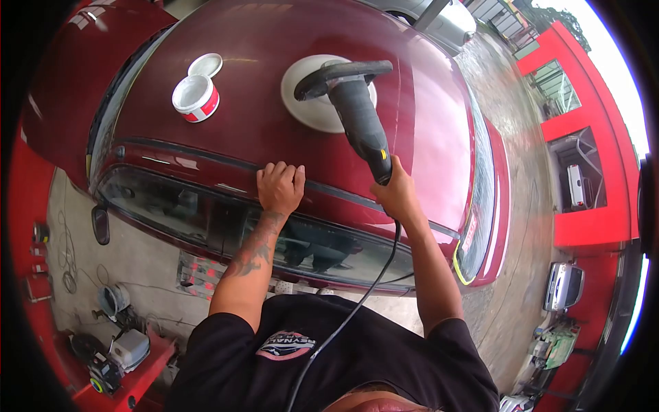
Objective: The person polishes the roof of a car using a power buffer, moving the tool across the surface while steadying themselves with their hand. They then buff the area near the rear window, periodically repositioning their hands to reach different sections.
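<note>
My right hand is wrapped round the rear end of a black car polisher. The polisher's broad whitish pad lies against the dark red car roof, and its loop handle points away from me. A black cord runs from the tool down across my shirt. My left hand rests on the near edge of the roof, fingers apart and slightly bent, holding nothing. Left of the pad, an open white tub with a red label stands on the roof beside its round lid.
Side windows and a wing mirror lie along the near side of the car. Cables and machines sit at lower left. A silver car stands beyond the roof, and red walls rise at right.
</note>
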Motion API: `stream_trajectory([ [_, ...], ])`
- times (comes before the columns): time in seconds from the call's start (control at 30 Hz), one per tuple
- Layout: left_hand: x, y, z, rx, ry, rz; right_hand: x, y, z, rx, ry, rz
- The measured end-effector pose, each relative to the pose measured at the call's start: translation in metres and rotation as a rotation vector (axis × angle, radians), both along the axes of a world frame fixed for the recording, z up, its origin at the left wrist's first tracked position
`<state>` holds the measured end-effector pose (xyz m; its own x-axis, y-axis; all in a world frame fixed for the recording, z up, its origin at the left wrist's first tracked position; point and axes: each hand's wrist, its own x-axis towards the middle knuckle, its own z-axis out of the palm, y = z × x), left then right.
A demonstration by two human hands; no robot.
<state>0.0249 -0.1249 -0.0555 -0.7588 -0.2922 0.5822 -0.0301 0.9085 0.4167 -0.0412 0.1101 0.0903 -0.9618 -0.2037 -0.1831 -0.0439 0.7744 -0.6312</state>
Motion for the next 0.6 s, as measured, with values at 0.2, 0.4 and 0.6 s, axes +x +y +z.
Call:
stream_trajectory([
  [0.2, -0.001, -0.001, -0.003, -0.002, 0.018, 0.002, -0.06, -0.03, 0.003, -0.015, 0.022, 0.029],
  [0.4, -0.002, -0.001, -0.005, 0.01, 0.029, 0.009, -0.125, -0.037, -0.002, 0.016, 0.042, -0.032],
  [0.6, -0.002, -0.001, -0.006, 0.001, -0.009, 0.02, -0.155, 0.005, 0.005, -0.035, -0.034, -0.156],
])
